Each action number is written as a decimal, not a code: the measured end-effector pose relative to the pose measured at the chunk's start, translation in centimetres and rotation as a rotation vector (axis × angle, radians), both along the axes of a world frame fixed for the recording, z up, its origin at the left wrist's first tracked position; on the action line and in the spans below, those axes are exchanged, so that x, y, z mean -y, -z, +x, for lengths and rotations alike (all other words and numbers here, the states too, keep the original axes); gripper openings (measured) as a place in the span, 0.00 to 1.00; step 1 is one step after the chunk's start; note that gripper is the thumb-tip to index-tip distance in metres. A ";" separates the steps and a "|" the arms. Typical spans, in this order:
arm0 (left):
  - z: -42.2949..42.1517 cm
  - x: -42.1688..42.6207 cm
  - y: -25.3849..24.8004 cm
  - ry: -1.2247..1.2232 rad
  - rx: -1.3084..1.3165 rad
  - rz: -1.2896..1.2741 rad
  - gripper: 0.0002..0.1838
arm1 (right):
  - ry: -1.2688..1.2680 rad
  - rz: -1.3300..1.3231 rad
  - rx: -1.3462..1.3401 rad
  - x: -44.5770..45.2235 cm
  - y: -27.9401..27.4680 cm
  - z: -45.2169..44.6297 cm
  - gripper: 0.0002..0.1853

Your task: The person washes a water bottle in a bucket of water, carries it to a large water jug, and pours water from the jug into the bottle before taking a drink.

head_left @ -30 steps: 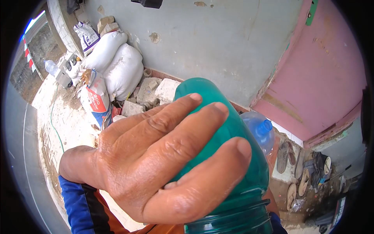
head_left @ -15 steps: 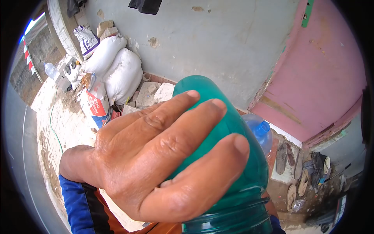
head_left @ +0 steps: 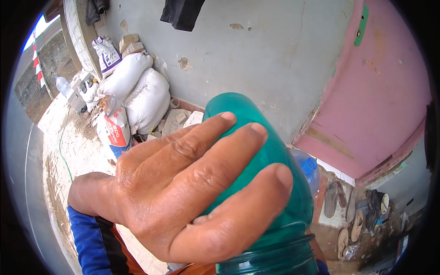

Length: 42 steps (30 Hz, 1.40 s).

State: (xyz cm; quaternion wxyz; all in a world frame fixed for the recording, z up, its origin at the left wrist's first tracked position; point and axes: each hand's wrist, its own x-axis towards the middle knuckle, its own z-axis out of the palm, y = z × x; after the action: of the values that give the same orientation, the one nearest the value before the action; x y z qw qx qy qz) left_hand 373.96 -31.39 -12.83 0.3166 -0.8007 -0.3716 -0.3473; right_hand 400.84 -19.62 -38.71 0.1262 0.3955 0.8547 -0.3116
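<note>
Close to the camera, a translucent green bottle [head_left: 284, 206] is tilted, its rounded base up and its threaded neck at the bottom edge. My left hand [head_left: 192, 188] is wrapped over its side, with fingers and thumb pressed on the plastic. Behind the bottle, at its lower right, only a strip of my right forearm [head_left: 316, 252] shows; the hand itself is hidden. A blue sleeve with black and orange parts covers my left arm.
White sacks [head_left: 149, 101] and rubble lie by the grey wall [head_left: 256, 55]. A clear water bottle [head_left: 309, 172] stands behind the green one. Sandals [head_left: 357, 224] lie below the pink door [head_left: 376, 101]. A green hose [head_left: 62, 146] crosses the ground at left.
The view has tilted up slightly, so the sacks, wall and hanging black cloth sit lower in it. My left hand keeps the same hold on the green bottle.
</note>
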 end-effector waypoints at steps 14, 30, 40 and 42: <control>-2.6 -1.7 9.3 0.068 0.446 -0.561 0.42 | 0.095 -0.029 -0.147 0.3 1.9 0.9 0.24; -8.2 -4.3 26.9 -0.243 1.328 -0.604 0.37 | -0.146 0.145 -0.118 -10.5 3.8 -10.4 0.26; -11.2 0.2 31.5 -0.562 1.328 -0.481 0.33 | -0.070 0.265 -0.173 -18.0 19.6 -28.7 0.43; -11.1 0.7 32.0 -0.535 1.401 -0.447 0.35 | -0.046 0.279 -0.127 -18.0 20.6 -30.9 0.51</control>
State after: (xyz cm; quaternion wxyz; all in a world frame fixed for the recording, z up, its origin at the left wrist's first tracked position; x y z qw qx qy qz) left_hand 362.89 -32.10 -44.80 -0.0875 -0.3227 -0.7262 -0.6007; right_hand 369.90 -1.58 -59.31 0.0228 0.3689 0.9048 -0.2116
